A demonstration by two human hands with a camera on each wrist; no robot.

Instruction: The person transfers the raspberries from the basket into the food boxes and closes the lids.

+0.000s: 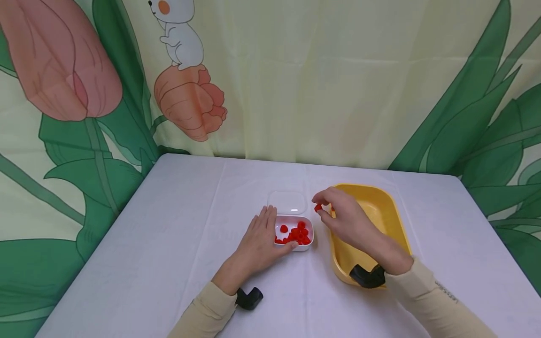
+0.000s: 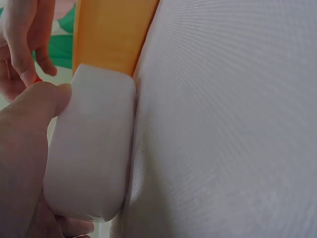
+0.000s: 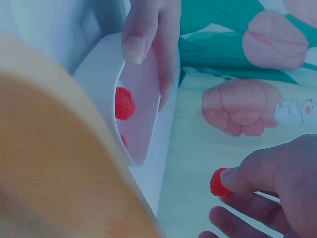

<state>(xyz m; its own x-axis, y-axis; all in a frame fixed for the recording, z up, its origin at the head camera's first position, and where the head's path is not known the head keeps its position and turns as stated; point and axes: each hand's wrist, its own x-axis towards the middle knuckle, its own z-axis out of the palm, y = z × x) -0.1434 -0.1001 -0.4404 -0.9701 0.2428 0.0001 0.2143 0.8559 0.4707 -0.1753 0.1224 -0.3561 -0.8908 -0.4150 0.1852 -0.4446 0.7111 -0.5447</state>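
A small white plastic container (image 1: pixel 302 248) sits on the table with several red raspberries (image 1: pixel 299 233) in it. My left hand (image 1: pixel 258 249) holds the container, its thumb over the near rim and its fingers along the left side. From the left wrist view, the container's smooth outer wall (image 2: pixel 94 144) rests on the cloth. Between thumb and fingertips, my right hand (image 1: pixel 348 218) pinches one raspberry (image 3: pixel 218 183), raised to the right of the container and beside the yellow bin's left rim. More raspberries (image 3: pixel 125 103) show inside the container in the right wrist view.
A yellow plastic bin (image 1: pixel 382 211) stands right of the container, partly beneath my right forearm. Behind the container lies a clear lid (image 1: pixel 288 203). White cloth covers the table (image 1: pixel 203 202), and a curtain (image 1: pixel 308 84) printed with flowers hangs behind it.
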